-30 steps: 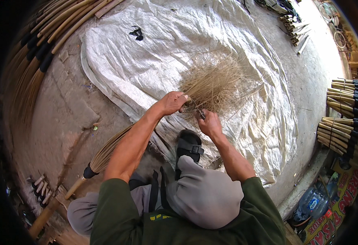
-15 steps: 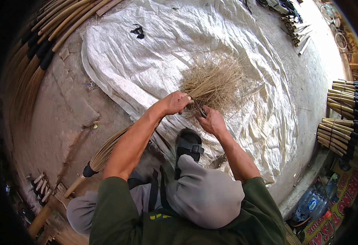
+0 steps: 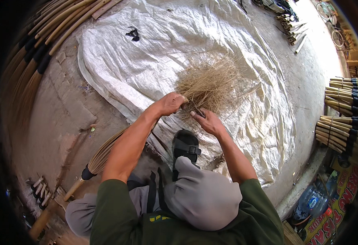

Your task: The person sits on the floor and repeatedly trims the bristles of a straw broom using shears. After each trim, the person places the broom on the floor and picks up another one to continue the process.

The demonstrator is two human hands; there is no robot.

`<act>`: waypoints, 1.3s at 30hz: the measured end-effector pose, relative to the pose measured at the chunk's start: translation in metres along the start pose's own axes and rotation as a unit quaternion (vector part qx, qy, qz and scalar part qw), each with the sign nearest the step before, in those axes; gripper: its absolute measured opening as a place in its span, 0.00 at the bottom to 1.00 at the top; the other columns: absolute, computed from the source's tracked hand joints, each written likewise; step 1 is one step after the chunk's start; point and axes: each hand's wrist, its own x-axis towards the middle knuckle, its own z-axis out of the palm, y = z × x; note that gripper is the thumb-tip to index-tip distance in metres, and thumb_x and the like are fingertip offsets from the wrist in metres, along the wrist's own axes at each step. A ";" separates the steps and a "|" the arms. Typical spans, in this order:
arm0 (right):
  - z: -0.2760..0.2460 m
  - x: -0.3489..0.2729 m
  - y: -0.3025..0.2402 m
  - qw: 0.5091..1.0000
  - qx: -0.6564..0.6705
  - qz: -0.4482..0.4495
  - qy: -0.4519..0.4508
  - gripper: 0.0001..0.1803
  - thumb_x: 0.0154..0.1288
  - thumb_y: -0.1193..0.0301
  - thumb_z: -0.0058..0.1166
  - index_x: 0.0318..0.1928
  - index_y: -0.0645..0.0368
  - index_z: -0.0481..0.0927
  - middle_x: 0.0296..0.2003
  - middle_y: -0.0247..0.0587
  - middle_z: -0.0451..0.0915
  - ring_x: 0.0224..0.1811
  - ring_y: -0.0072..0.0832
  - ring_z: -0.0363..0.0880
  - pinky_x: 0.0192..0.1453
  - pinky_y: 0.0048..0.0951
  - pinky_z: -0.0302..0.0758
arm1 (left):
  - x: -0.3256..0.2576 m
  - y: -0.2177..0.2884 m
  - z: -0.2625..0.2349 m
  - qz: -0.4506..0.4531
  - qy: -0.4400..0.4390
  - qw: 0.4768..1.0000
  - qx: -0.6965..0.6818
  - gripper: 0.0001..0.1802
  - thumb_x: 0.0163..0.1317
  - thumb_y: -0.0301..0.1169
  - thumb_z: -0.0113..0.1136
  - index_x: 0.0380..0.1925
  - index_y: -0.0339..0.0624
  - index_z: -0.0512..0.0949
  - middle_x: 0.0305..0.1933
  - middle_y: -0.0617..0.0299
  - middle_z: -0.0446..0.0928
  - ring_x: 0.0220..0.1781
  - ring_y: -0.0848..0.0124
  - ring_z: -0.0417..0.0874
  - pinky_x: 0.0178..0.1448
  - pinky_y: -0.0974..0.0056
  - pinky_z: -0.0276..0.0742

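Observation:
My left hand (image 3: 173, 103) is closed round the bristle end of a broom (image 3: 104, 154). The broom runs back under my left forearm to a black binding and a wooden handle at the lower left. In my right hand (image 3: 208, 122) are dark metal scissors (image 3: 202, 114), partly hidden by the fingers, close beside the bristle tips. Just beyond both hands lies a loose heap of tan bristle clippings (image 3: 213, 81) on a crumpled white sheet (image 3: 126, 65).
Finished-looking brooms (image 3: 34, 61) lie at the upper left. Bundled handles with black bindings (image 3: 330, 132) are stacked at the right, near a clear water jug (image 3: 314, 201). Pale sticks (image 3: 297, 34) lie at the far right. My sandalled foot (image 3: 186, 147) rests at the sheet's near edge.
My right hand has shifted slightly in its grip, the thumb now pointing toward my left hand. The whole view has moved a little; the left hand still holds the bristles.

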 end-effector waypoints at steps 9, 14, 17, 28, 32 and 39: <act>-0.001 0.002 -0.013 0.990 -0.127 -0.030 0.053 0.34 0.69 0.36 0.50 0.45 0.56 0.83 0.36 0.60 0.86 0.46 0.59 0.84 0.52 0.55 0.78 | -0.001 -0.001 0.006 0.014 -0.006 1.000 0.013 0.22 0.75 0.43 0.43 0.26 0.39 0.72 0.23 0.64 0.68 0.25 0.73 0.69 0.32 0.59 0.67; 0.005 0.005 -0.007 0.991 -0.112 -0.001 0.071 0.32 0.71 0.38 0.50 0.41 0.56 0.84 0.32 0.59 0.85 0.42 0.61 0.83 0.49 0.55 0.77 | 0.003 -0.002 0.002 -0.027 0.000 0.999 -0.029 0.23 0.74 0.46 0.44 0.29 0.39 0.77 0.22 0.65 0.70 0.24 0.74 0.69 0.30 0.61 0.66; 0.007 0.004 0.000 0.997 -0.070 0.018 0.036 0.32 0.71 0.38 0.50 0.42 0.58 0.83 0.33 0.58 0.85 0.42 0.59 0.83 0.49 0.54 0.76 | 0.001 0.001 -0.002 -0.059 -0.014 0.997 -0.049 0.25 0.74 0.48 0.44 0.33 0.40 0.81 0.21 0.66 0.70 0.23 0.75 0.67 0.27 0.63 0.63; -0.008 0.002 -0.015 0.992 -0.114 -0.054 0.029 0.38 0.65 0.32 0.52 0.51 0.54 0.84 0.40 0.58 0.86 0.49 0.57 0.84 0.55 0.53 0.77 | -0.002 0.011 0.000 -0.081 -0.025 0.996 -0.038 0.23 0.72 0.45 0.43 0.32 0.39 0.80 0.21 0.65 0.71 0.20 0.75 0.66 0.25 0.63 0.63; -0.012 0.001 -0.019 0.991 -0.127 -0.033 0.032 0.29 0.67 0.40 0.54 0.51 0.51 0.84 0.40 0.59 0.86 0.48 0.58 0.84 0.53 0.55 0.78 | 0.000 0.011 0.001 -0.078 -0.038 0.996 -0.031 0.22 0.70 0.44 0.44 0.30 0.39 0.80 0.21 0.63 0.72 0.22 0.73 0.68 0.27 0.61 0.64; 0.002 0.006 -0.002 0.998 -0.043 0.010 0.049 0.25 0.70 0.44 0.56 0.45 0.54 0.87 0.34 0.58 0.85 0.42 0.57 0.84 0.49 0.53 0.77 | -0.004 0.017 -0.005 -0.096 -0.013 0.993 -0.060 0.25 0.69 0.45 0.44 0.32 0.37 0.83 0.22 0.63 0.72 0.22 0.73 0.67 0.27 0.62 0.63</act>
